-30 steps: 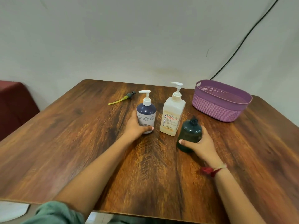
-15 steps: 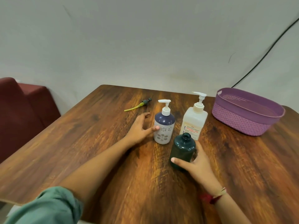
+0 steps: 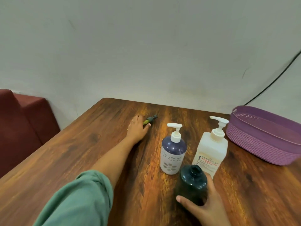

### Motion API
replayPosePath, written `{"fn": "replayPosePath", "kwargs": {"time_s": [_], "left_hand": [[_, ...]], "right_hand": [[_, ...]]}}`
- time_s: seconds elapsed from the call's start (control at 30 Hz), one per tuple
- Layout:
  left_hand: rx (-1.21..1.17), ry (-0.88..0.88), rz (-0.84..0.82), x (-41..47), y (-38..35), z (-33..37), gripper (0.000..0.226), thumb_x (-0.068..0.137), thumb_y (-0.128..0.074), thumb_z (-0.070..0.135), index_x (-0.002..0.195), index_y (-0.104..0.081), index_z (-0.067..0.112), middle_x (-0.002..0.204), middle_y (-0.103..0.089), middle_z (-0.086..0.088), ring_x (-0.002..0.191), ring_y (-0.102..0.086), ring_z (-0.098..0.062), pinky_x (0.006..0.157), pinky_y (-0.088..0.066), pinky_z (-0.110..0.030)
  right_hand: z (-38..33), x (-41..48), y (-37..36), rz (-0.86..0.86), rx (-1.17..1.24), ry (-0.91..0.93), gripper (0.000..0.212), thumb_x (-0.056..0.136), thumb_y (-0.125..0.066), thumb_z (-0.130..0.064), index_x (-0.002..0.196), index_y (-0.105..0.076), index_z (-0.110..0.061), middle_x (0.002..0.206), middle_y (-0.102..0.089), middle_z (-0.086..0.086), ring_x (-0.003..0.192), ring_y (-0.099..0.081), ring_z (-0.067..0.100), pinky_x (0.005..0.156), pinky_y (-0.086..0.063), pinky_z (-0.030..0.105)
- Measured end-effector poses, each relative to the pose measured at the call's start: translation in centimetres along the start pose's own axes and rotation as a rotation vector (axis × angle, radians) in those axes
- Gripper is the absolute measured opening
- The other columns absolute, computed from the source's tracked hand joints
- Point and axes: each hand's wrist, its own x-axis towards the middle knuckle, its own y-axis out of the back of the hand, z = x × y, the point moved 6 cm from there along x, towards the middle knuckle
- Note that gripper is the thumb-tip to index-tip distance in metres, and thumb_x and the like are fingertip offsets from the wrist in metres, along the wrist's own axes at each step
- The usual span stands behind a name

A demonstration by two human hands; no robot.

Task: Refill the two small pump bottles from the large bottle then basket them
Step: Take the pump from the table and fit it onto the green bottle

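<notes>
A dark green bottle (image 3: 191,185) with no pump stands near the table's front, and my right hand (image 3: 204,209) grips its lower body. Behind it stand a navy-and-white pump bottle (image 3: 173,154) and a larger white labelled pump bottle (image 3: 210,150). The loose pump (image 3: 150,120), dark head on a yellow-green tube, lies further back on the left. My left hand (image 3: 136,130) lies over its tube end with fingers nearly straight, covering most of the tube. A purple basket (image 3: 263,141) sits at the right.
The wooden table (image 3: 65,160) reaches back to a pale wall. A dark red seat (image 3: 21,124) stands beyond the table's left edge. A black cable (image 3: 273,80) runs down the wall behind the basket.
My left hand let go of the navy-and-white bottle and reached back-left to the loose pump. My right hand stays on the dark green bottle. The view has swung left.
</notes>
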Motion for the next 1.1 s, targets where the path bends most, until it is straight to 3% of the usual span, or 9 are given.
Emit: {"fn": "replayPosePath", "kwargs": {"time_s": [0.17,0.3,0.4,0.57,0.73,0.9,1.0,1.1], "left_hand": [[0.132,0.071,-0.183,2.9,-3.4,-0.2,0.062,0.096,-0.052,0.04,0.145,-0.033,0.009,0.147,-0.04,-0.015,0.135,-0.038,-0.032,0.112,-0.03,-0.048],[0.229,0.096,-0.058,3.9,-3.0,-0.3,0.035,0.097,-0.052,0.032,0.125,-0.053,0.012,0.125,-0.058,-0.014,0.114,-0.054,-0.031,0.092,-0.043,-0.043],[0.179,0.075,0.013,3.4,-2.1,0.1,0.026,0.096,-0.054,0.023,0.119,-0.055,0.011,0.118,-0.061,-0.013,0.106,-0.058,-0.03,0.084,-0.045,-0.041],[-0.174,0.107,0.13,1.0,2.3,0.6,0.025,0.089,-0.061,0.022,0.108,-0.054,0.008,0.105,-0.063,-0.01,0.092,-0.059,-0.025,0.071,-0.041,-0.032],[-0.609,0.125,0.107,-3.5,7.9,3.3,0.027,0.086,-0.061,0.019,0.11,-0.049,0.016,0.107,-0.06,-0.009,0.094,-0.061,-0.025,0.085,-0.053,-0.042],[-1.115,0.166,0.082,-9.1,11.7,9.6,0.016,0.096,-0.037,0.004,0.097,-0.043,0.02,0.077,-0.054,-0.002,0.06,-0.047,-0.01,0.06,-0.04,-0.024],[-1.344,0.152,0.007,-11.7,12.7,12.9,0.007,0.096,-0.04,0.02,0.098,-0.047,0.017,0.069,-0.048,0.003,0.055,-0.041,-0.007,0.057,-0.036,-0.022],[-1.481,0.164,-0.024,-13.6,13.6,15.4,0.023,0.097,-0.043,0.038,0.098,-0.049,0.015,0.067,-0.046,0.005,0.054,-0.041,-0.007,0.056,-0.037,-0.021]], "right_hand": [[0.3,0.5,0.4,-0.031,0.018,-0.047,0.086,0.041,-0.094,-0.041,0.111,-0.042,-0.048,0.117,-0.047,-0.032,0.11,-0.046,-0.004,0.11,-0.035,0.037],[0.2,0.5,0.6,-0.032,0.036,-0.06,0.085,0.044,-0.094,-0.035,0.109,-0.042,-0.049,0.115,-0.046,-0.035,0.106,-0.044,-0.009,0.109,-0.034,0.033],[0.3,0.3,0.6,-0.033,0.047,-0.068,0.083,0.043,-0.095,-0.034,0.107,-0.045,-0.05,0.107,-0.054,-0.038,0.103,-0.047,-0.012,0.102,-0.035,0.027],[-0.1,0.1,0.5,-0.022,0.027,-0.023,0.08,0.04,-0.093,-0.044,0.105,-0.047,-0.058,0.105,-0.052,-0.044,0.106,-0.045,-0.014,0.102,-0.034,0.026],[-0.3,0.0,0.4,0.021,-0.074,0.05,0.079,0.042,-0.086,-0.06,0.102,-0.038,-0.074,0.121,-0.045,-0.037,0.115,-0.042,-0.011,0.102,-0.036,0.025],[-0.5,-0.1,0.5,0.022,-0.133,0.098,0.075,0.045,-0.079,-0.066,0.109,-0.039,-0.065,0.123,-0.046,-0.035,0.117,-0.044,-0.01,0.09,-0.042,0.013],[-0.7,-0.2,0.6,0.027,-0.135,0.132,0.073,0.049,-0.081,-0.062,0.111,-0.042,-0.058,0.123,-0.048,-0.036,0.12,-0.043,-0.011,0.095,-0.043,0.017],[-1.0,-0.7,0.6,0.01,-0.182,0.154,0.071,0.051,-0.081,-0.063,0.109,-0.041,-0.061,0.117,-0.046,-0.045,0.118,-0.043,-0.014,0.097,-0.043,0.021]]}}
